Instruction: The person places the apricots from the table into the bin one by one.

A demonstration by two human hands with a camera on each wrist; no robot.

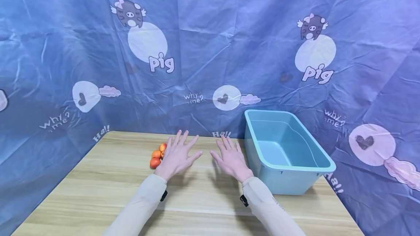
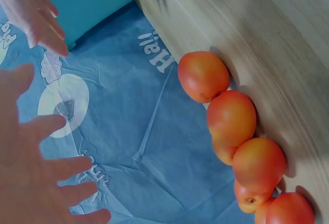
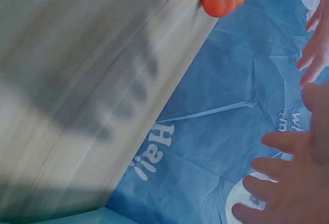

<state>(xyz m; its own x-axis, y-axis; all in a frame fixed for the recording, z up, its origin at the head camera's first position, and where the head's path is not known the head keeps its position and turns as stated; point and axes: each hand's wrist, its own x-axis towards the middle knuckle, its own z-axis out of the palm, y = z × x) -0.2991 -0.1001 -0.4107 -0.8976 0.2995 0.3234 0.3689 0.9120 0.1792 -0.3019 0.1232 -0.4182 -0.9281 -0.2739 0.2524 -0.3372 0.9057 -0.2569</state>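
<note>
My left hand (image 1: 175, 157) is held above the wooden table with its fingers spread and straight, holding nothing. Just left of it, partly hidden behind it in the head view, lies a cluster of several round red-orange fruits (image 1: 155, 162). The left wrist view shows these smooth fruits (image 2: 231, 116) close together on the wood; their exact kind is unclear. My right hand (image 1: 232, 159), also empty with fingers extended, hovers between the left hand and a blue plastic bin (image 1: 288, 181). Neither hand touches the fruits or the bin.
The open-topped bin stands at the table's right side, and no contents show inside. A light wooden tabletop (image 1: 98, 185) spreads under both hands. Behind its far edge hangs a blue cloth (image 1: 203, 46) printed with pigs and words.
</note>
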